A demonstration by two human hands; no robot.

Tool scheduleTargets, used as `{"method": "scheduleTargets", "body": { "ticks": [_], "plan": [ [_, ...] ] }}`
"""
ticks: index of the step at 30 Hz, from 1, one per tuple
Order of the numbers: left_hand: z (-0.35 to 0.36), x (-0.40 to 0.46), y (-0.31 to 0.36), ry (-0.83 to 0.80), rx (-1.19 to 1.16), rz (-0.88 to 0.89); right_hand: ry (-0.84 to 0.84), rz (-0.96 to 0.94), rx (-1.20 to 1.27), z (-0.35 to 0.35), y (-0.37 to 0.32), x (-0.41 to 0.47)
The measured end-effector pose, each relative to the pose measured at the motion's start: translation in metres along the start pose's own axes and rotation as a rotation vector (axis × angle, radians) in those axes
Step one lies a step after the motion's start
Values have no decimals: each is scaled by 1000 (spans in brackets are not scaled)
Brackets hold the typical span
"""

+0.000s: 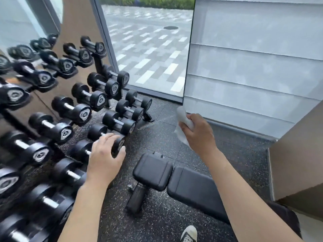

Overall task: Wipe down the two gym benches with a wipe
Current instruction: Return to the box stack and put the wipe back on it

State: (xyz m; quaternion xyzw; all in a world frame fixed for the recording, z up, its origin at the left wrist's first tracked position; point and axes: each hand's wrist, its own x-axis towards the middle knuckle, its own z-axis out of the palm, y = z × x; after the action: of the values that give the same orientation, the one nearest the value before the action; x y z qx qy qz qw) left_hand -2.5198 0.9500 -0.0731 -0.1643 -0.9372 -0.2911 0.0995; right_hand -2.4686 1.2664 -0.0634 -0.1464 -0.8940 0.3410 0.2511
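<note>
Along the left side stands a tiered rack of black round-headed dumbbells with chrome handles point(70, 110), their rows running away toward a mirrored wall panel point(21, 32) that repeats the upper ones. The nearest dumbbells are blurred.

Just right of the rack, the left hand point(104, 154) hangs in the air in front of the lower dumbbells, palm down, fingers relaxed and slightly spread, holding nothing; whether its fingertips touch a dumbbell head cannot be told.

Beyond it, a floor-length window point(148, 49) looks out on grey and white paving.

Low in the middle, on the black speckled rubber floor point(157, 224), lies the black padded gym bench point(183, 182): a small square seat pad on the left and a longer back pad running off to the lower right, with a dark foot roller below the seat. A grey-and-white sneaker point(189, 234) shows at the bottom edge.

Above the bench and well clear of it, the right hand point(197, 133) is curled round a crumpled white wipe point(182, 119), which sticks out above and below the fingers.

Behind that hand hangs a pale grey pleated window blind point(253, 67), and at the far right stands a beige wall corner point(297, 163).
</note>
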Motion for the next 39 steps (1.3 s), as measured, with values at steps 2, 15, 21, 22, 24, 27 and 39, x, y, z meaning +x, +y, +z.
{"method": "scheduleTargets", "body": {
  "ticks": [2, 15, 21, 22, 24, 27, 39],
  "plan": [
    [-40, -38, -36, 43, 18, -76, -64, -44, 26, 29, -41, -26],
    [-275, -324, -212, 372, 255, -580, -506, -507, 227, 216, -323, -216],
    [-331, -432, -258, 557, 261, -788, -703, -696, 261, 277, -429, -300],
    [-337, -447, -266, 581, 264, -830, -730, -725, 268, 287, -444, -311],
    [-348, -474, -281, 625, 273, -917, -779, -785, 292, 310, -474, -334],
    [-364, -503, -309, 655, 297, -1007, -833, -850, 309, 346, -513, -361],
    [-452, -517, -437, 771, 312, -1234, -1069, -993, 367, 523, -670, -412]
  ]
}}
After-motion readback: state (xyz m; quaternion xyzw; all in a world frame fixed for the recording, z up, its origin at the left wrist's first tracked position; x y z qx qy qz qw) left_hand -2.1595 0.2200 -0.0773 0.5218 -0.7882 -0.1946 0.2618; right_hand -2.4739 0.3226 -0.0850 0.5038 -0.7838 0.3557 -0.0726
